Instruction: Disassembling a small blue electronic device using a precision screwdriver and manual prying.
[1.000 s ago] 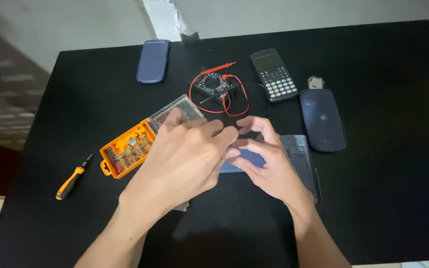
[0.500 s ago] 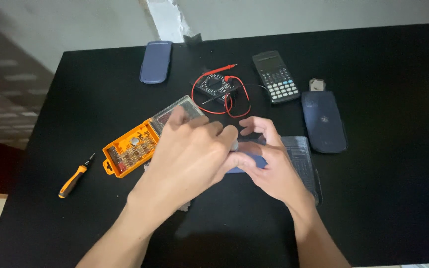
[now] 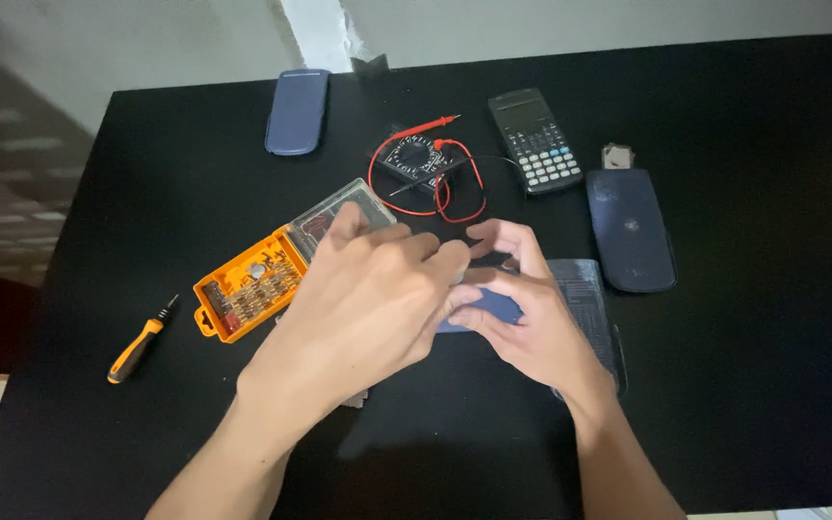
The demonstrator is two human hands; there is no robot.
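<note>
Your two forearms came up from the near edge of a black table (image 3: 724,404), and your hands met over a small blue device (image 3: 493,310) lying flat near the table's middle. Your left hand (image 3: 368,299) lay curled over the device's left end, fingers bent toward your right; whether it pinched anything could not be told, since the fingertips were hidden. Your right hand (image 3: 522,318) cupped the device from its right side, thumb and fingers loosely closed around its edge.

Right of the device, partly under your right wrist, lay a dark printed cover (image 3: 589,299). Left of the device sat an open orange bit case (image 3: 252,289) with a clear lid, and further left an orange-handled screwdriver (image 3: 137,347). Beyond the device lay a multimeter (image 3: 416,164) with red and black leads, a black calculator (image 3: 534,140), a dark blue cover (image 3: 631,231), and farthest, a blue case (image 3: 298,111).

With your left hand hiding the work, a small part might have slipped loose and vanished against the black surface, or your left wrist might have nudged the bit case and scattered its bits.
</note>
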